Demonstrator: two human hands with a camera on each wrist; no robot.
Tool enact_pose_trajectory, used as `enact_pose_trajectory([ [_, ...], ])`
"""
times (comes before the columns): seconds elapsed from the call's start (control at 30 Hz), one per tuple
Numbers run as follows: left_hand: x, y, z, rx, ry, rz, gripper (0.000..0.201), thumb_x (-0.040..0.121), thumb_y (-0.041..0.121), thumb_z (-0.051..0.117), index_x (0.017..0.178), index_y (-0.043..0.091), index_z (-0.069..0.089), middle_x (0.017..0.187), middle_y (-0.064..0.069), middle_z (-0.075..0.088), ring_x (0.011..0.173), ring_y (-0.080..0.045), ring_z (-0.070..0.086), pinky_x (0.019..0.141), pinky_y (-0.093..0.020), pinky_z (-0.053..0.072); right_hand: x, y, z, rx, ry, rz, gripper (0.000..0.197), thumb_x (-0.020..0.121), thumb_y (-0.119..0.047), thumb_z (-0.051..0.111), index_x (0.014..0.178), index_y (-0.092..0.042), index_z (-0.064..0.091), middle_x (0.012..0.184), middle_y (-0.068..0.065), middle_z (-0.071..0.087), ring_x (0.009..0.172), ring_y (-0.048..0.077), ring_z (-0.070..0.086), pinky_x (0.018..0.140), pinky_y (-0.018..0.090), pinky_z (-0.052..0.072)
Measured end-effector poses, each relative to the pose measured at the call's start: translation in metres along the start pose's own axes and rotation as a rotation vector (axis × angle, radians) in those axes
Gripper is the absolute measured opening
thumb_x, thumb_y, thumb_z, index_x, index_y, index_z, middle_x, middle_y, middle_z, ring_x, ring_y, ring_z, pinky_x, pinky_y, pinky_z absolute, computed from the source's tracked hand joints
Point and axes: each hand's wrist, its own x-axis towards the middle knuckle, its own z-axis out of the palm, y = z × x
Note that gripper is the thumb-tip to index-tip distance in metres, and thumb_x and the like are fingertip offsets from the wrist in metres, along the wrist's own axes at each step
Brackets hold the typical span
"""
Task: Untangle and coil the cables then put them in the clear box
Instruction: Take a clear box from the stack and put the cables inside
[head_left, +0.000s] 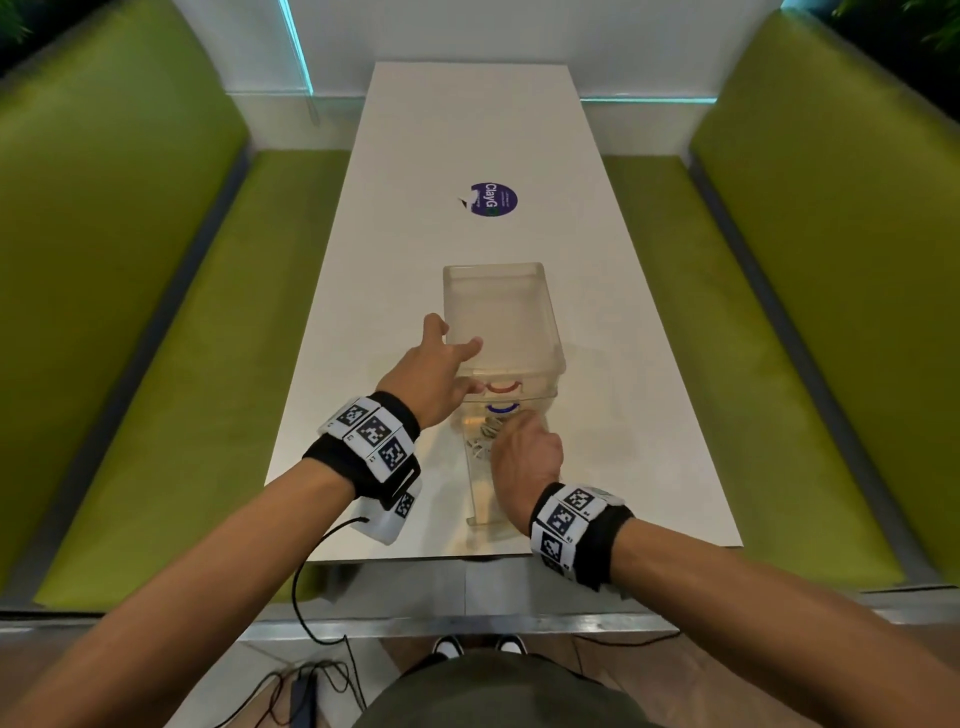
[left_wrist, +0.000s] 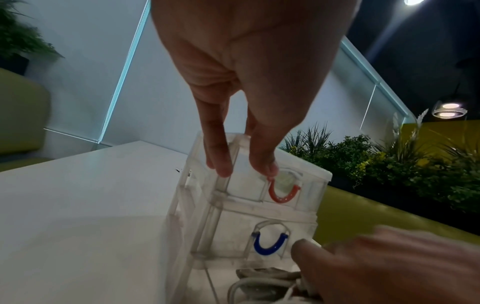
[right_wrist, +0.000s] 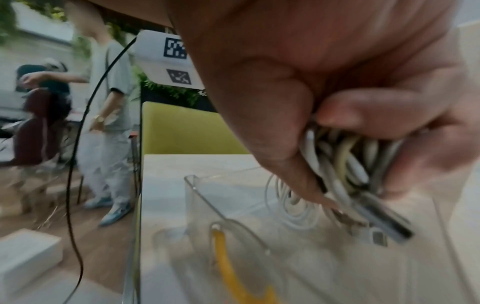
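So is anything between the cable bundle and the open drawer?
Nothing visible. The right hand grips the cables over the open-topped drawer; the left hand rests on the box top, out of the way.

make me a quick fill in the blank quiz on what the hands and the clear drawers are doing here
1. The right hand grips a bundle of coiled ____ over the pulled-out drawer.
2. The left hand rests on the clear box beside the ____ handle.
3. Below that handle sits a ____ handle.
4. The pulled-out drawer's handle is ____.

Missing words: cables; red; blue; yellow
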Motion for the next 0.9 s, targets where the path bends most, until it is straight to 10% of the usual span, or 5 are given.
enact_pose_trajectory([
  [0.2,0.001,0.005,-0.004,0.005,-0.01,-0.03,0.054,0.091,0.034,0.061,0.139,0.019,0.042,0.134,-0.014,0.026,0.107,-0.04,0.055,0.096,-0.041,0.043,-0.006,0.015,0.01,0.381,0.139,-0.034,0.041,0.095,-0.008,0.041,0.131,0.006,0.029,0.125,0.019,0.051,0.103,0.032,0.061,0.083,0.038,0.048],
  [0.4,0.0,0.005,-0.005,0.027,-0.009,-0.024,0.053,0.091,0.034,0.06,0.139,0.02,0.042,0.135,-0.014,0.027,0.106,-0.039,0.056,0.093,-0.04,0.045,-0.012,0.029,0.017,0.665,-0.279,-0.165,0.11,0.082,-0.058,0.059,0.148,-0.009,-0.014,0.153,0.021,0.006,0.137,0.043,0.023,0.109,0.049,0.029],
  [0.57,-0.002,0.006,-0.005,0.037,-0.018,-0.021,0.054,0.091,0.035,0.059,0.14,0.02,0.041,0.134,-0.015,0.026,0.103,-0.04,0.057,0.092,-0.039,0.044,-0.026,0.039,0.051,0.254,0.097,-0.232,0.086,0.064,-0.064,0.072,0.128,-0.007,0.056,0.129,0.022,0.042,0.11,0.038,0.045,0.08,0.048,0.051],
  [0.77,-0.001,0.009,-0.005,0.047,-0.042,-0.027,0.053,0.09,0.035,0.061,0.138,0.02,0.043,0.132,-0.015,0.027,0.101,-0.04,0.057,0.093,-0.041,0.046,-0.014,0.016,0.064,0.25,0.02,-0.275,0.071,0.087,-0.048,0.026,0.128,0.003,0.055,0.139,0.031,0.043,0.125,0.051,0.044,0.103,0.067,0.029],
  [0.9,0.0,0.011,-0.008,0.058,-0.056,-0.027,0.052,0.09,0.034,0.061,0.137,0.019,0.044,0.132,-0.015,0.027,0.102,-0.041,0.056,0.094,-0.042,0.046,-0.009,0.004,0.043,0.36,-0.1,-0.231,0.078,0.092,-0.047,0.029,0.147,0.006,0.013,0.151,0.029,-0.01,0.141,0.05,0.002,0.117,0.057,0.004],
])
